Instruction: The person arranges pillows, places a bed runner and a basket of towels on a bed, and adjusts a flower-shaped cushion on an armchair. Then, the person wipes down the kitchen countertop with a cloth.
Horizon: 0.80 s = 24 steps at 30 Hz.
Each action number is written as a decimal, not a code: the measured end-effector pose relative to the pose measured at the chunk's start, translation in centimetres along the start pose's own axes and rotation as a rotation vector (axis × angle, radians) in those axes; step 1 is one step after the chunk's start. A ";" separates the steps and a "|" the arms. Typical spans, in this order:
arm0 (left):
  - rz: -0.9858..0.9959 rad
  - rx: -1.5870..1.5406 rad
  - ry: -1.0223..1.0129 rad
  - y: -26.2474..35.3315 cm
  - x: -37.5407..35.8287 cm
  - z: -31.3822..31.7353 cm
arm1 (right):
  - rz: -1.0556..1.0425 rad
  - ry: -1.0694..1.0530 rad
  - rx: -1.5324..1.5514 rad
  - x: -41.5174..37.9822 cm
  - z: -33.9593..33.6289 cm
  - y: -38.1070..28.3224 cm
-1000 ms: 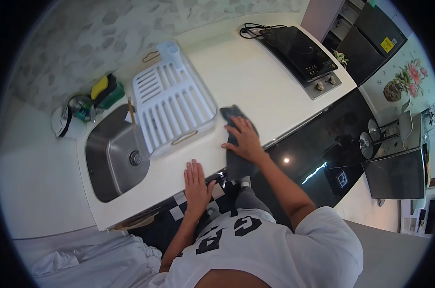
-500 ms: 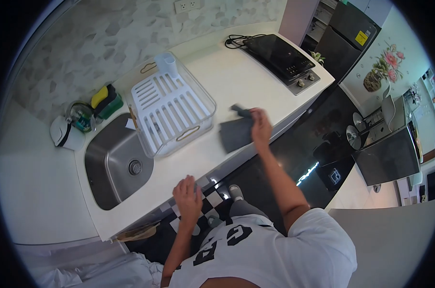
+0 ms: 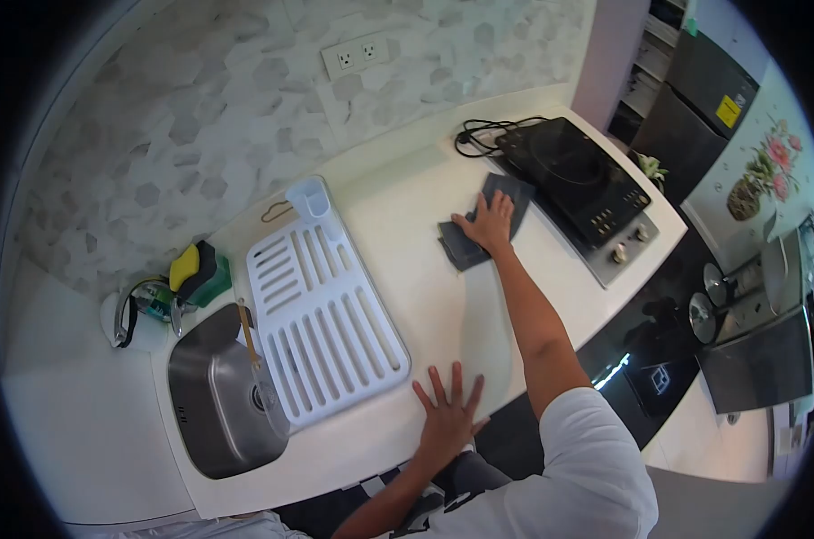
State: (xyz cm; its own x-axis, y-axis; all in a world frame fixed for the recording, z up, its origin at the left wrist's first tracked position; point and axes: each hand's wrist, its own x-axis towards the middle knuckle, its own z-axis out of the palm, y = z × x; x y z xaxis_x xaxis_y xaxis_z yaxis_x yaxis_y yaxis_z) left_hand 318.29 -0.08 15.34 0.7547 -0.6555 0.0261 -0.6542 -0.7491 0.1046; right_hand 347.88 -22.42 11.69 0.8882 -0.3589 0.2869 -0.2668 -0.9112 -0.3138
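Observation:
My right hand lies flat on a dark grey cloth with its fingers spread, pressing it against the white countertop. The cloth is partly folded and reaches to the left edge of the black induction cooker. My left hand is open, fingers splayed, on the counter's front edge, holding nothing. Left of it is a white slotted dish rack in a clear tray, with a pale cup at its back corner.
A steel sink is at the left, partly overlapped by the tray. Behind it stand a yellow sponge and a white container. A black cord lies behind the cooker, and steel hob knobs show in front.
My right hand has carried the cloth from near the front edge back beside the cooker and laid it down. My left hand has moved right onto the counter, fingers spreading. The view has shifted.

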 end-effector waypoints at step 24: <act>0.156 -0.158 0.105 -1.6 -5.5 1.4 | -0.959 -0.519 0.425 -15.6 -9.0 -3.6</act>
State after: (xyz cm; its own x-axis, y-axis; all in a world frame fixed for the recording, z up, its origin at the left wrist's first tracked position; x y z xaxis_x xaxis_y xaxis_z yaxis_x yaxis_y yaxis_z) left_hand 315.13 4.58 13.63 0.6518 -0.7421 0.1565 -0.7534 -0.6101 0.2453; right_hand 331.62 -15.37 16.47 0.7300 0.6543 0.1975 0.6551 -0.5876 -0.4749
